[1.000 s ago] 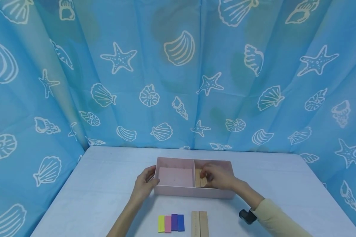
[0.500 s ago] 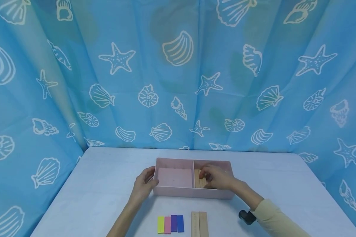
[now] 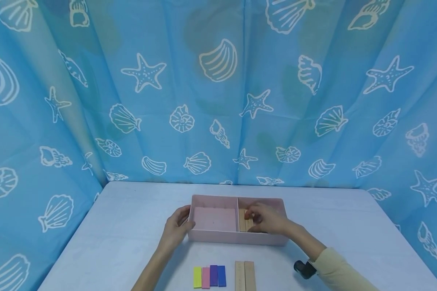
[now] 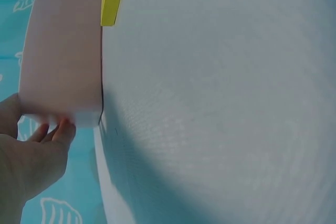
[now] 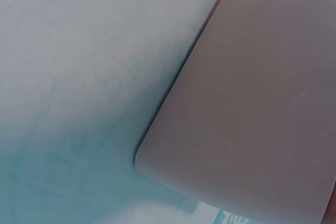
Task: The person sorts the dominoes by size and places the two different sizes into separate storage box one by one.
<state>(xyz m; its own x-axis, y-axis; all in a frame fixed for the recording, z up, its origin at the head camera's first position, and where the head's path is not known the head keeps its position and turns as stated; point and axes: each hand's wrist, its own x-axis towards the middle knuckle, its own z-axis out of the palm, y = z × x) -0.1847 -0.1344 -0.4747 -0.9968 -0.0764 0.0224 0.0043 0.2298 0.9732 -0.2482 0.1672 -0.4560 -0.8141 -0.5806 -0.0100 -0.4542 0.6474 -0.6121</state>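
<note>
A pink two-compartment box (image 3: 213, 236) stands on the white table. My left hand (image 3: 175, 227) grips its left end, thumb at the rim and fingers against the outer wall; the left wrist view shows this hand (image 4: 44, 156) at the box's end wall (image 4: 63, 51). Inside the right compartment, my right hand (image 3: 271, 220) has its fingers curled down and pinches a wooden strip (image 3: 249, 224), partly covered by the fingers. Beside that strip, against the divider, lies another wooden strip (image 3: 242, 221). The right wrist view shows mostly the box's outer wall (image 5: 252, 98); the fingertips are hidden there.
In front of the box lie a yellow block (image 3: 197, 277), a pink block (image 3: 205, 277), a purple block (image 3: 213, 275) and a blue block (image 3: 221, 276) in a row. Two longer wooden strips (image 3: 245, 275) lie to their right. A black device (image 3: 304, 269) sits under the right sleeve.
Both hands keep nearly the same places on and in the box. The head view has shifted very slightly.
</note>
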